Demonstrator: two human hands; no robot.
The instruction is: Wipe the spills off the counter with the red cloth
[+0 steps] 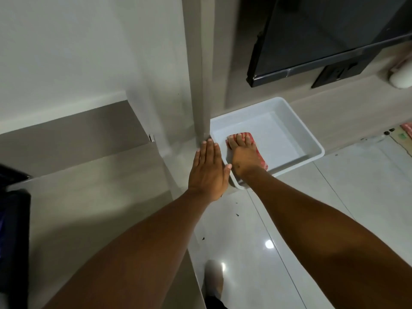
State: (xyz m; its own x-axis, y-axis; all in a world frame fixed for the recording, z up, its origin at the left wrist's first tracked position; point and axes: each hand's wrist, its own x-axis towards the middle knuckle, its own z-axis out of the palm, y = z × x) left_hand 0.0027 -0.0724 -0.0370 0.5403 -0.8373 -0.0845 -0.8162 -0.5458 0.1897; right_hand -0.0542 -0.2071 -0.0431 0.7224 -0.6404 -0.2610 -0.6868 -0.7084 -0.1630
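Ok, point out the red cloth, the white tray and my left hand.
red cloth (259, 155), head view, strip right of the hand.
white tray (308, 133), head view, right rim.
left hand (208, 172), head view, back of hand.

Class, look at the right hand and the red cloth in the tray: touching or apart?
Touching. The head view shows the right hand pressed flat on the red cloth, inside the white tray.

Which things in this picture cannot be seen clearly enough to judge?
- Head view: most of the red cloth lies under the right hand.
- Spills on the counter: none can be made out.
- White object: cut by the right edge, blurred.
- Left hand's palm: faces down, hidden.
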